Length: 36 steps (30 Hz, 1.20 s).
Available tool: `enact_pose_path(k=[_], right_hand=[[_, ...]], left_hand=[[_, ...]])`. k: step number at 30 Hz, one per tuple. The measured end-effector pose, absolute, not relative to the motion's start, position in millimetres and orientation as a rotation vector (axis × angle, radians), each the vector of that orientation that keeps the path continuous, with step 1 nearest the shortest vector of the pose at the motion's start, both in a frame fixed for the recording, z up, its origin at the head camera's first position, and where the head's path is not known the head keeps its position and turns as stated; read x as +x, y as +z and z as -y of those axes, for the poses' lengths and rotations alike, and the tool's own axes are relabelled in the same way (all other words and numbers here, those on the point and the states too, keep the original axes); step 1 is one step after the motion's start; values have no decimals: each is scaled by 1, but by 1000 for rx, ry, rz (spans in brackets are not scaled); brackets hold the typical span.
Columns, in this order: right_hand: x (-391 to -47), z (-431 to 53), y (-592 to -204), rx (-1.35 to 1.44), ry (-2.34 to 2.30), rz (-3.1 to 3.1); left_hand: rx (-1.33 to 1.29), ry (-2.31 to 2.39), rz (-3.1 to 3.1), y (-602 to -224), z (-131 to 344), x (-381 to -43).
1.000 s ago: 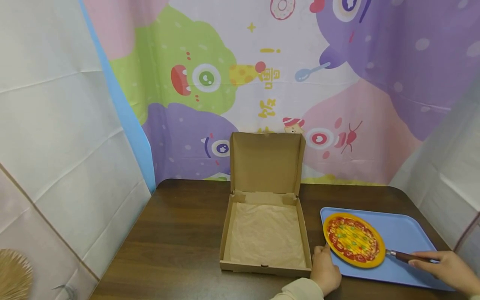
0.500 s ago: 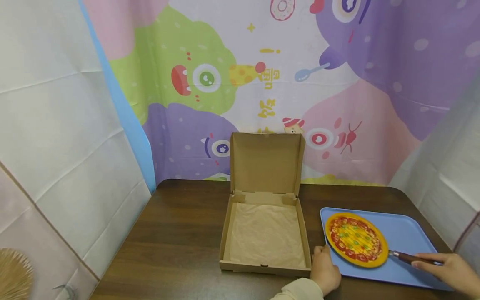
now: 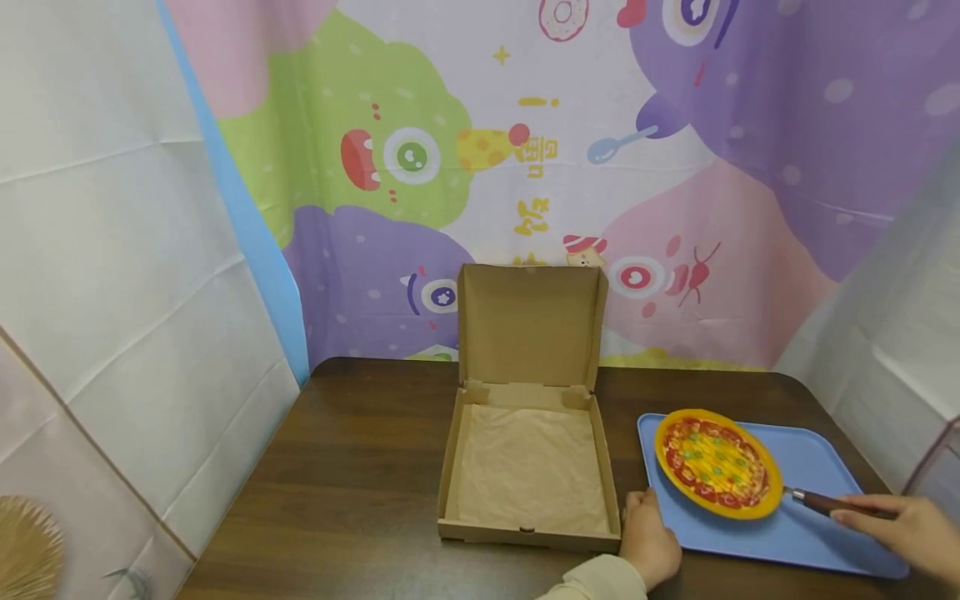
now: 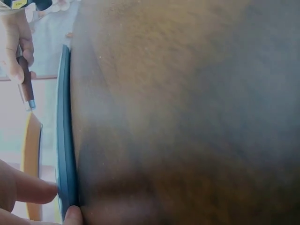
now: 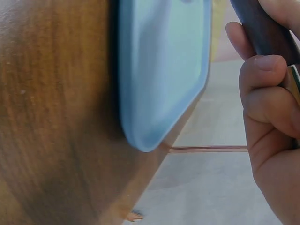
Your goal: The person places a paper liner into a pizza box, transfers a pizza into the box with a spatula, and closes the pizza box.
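Note:
A pizza (image 3: 716, 462) with an orange rim, red slices and yellow and green toppings sits a little above the blue tray (image 3: 817, 542), slightly tilted. My right hand (image 3: 911, 529) grips the dark brown handle (image 3: 821, 502) of a server whose blade is hidden under the pizza. Curled fingers round that handle (image 5: 267, 35) show in the right wrist view. At the tray's left edge, my left hand (image 3: 649, 542) pinches the rim (image 4: 68, 140) between thumb and finger, as the left wrist view shows.
An open cardboard box (image 3: 611, 500) lined with brown paper (image 3: 532, 471) stands left of the tray, its lid (image 3: 531, 325) upright. Both rest on a dark wooden table (image 3: 345, 483). Behind hangs a cartoon-printed curtain (image 3: 480, 208). A straw-coloured object (image 3: 28, 546) is at lower left.
The pizza has shifted a little to the right and risen off the tray on the server, with my right hand lifting slightly. My left hand stays at the tray's edge.

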State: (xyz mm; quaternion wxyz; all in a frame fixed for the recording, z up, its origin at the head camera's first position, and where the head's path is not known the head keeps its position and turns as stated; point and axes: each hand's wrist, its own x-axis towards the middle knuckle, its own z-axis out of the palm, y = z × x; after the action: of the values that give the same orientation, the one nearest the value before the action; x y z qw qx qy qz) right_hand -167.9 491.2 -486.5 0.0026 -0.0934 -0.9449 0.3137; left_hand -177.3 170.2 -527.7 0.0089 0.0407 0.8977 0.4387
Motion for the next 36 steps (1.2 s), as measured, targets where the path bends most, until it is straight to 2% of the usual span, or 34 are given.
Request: enact_pose_path(k=[9,21,31,36], right_hand=[[-170,-484,-468,-292,934,2964],[-187,-474,-450,-197,869,3039],[-197,-453,-434,-250,856,3077],[-199,-441,-426,-130,788,3092]], left_hand=[[104,1450,-2662,-521,-166,-176],[294,1417,-2492,-484,-143,-169],[483,1533,-2321,-447,-93,-178],[633,1602,-2365,-439,-62,-185]])
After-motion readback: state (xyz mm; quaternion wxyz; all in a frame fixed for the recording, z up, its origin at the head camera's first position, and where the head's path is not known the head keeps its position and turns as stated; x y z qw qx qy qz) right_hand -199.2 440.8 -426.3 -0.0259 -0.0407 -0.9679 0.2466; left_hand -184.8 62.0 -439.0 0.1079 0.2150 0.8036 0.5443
